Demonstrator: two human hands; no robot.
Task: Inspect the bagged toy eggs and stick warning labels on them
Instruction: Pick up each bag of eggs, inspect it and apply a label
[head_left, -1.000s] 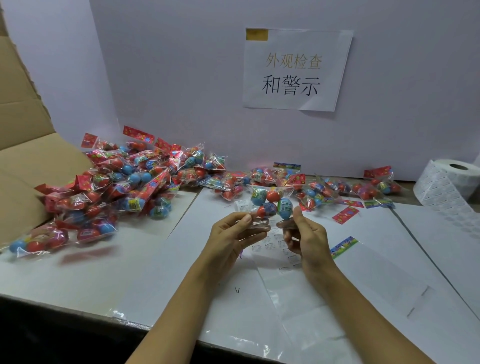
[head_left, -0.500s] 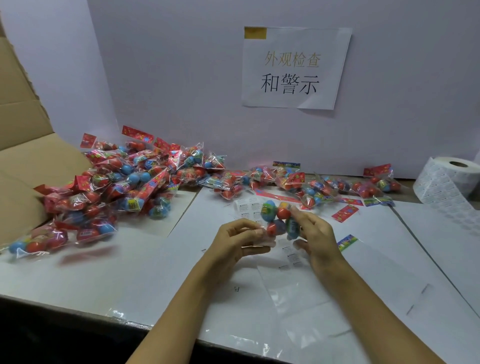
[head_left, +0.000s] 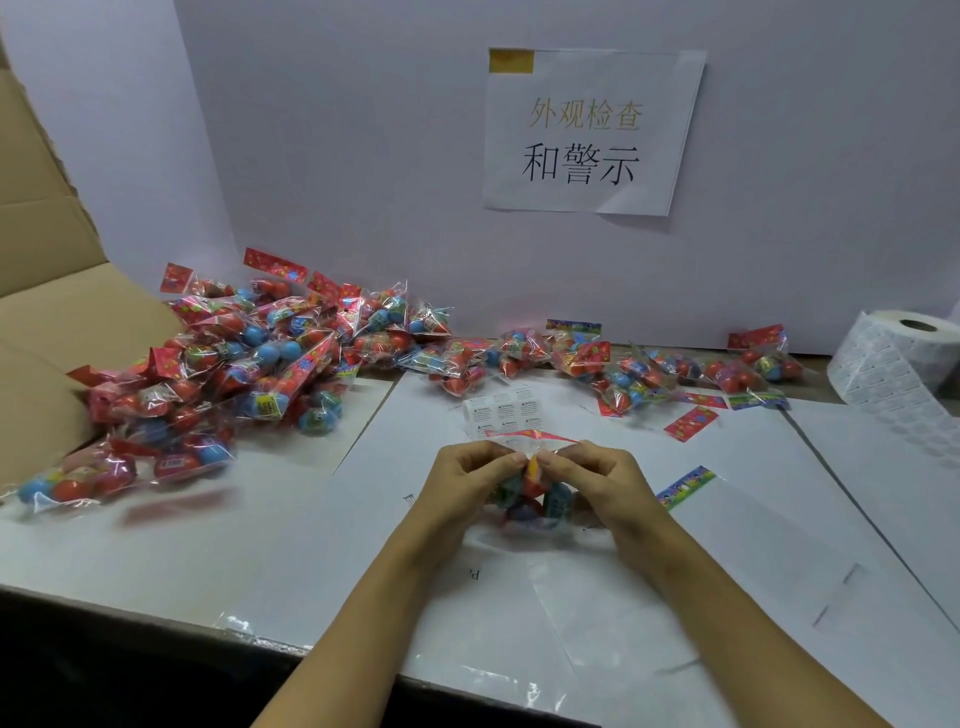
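Both hands have drawn back toward the person and lowered since a second ago, bringing the bag of toy eggs (head_left: 535, 499) down from in front of the far row to just above the white paper (head_left: 322, 525), and the bag now hangs between and below the fingers instead of standing above them. It is a clear bag with blue, red and green eggs inside, its top edge gathered where the fingertips meet. The left hand (head_left: 460, 486) has its fingers curled, pinching the bag's top from the left; the right hand (head_left: 605, 486) mirrors it, fingers curled and pinching the same edge from the right, so that the two sets of fingertips almost touch. Just beyond the hands lies a short strip of warning labels (head_left: 504, 415) flat on the paper. Farther beyond, a loose row of bagged eggs (head_left: 587, 358) runs along the foot of the wall, and a large pile of bags (head_left: 244, 364) spreads well to the left of the left hand, beside a cardboard box (head_left: 47, 312). Well to the right of the right hand stands a roll of labels (head_left: 904, 358). A paper sign (head_left: 587, 130) with printed characters hangs on the wall above.
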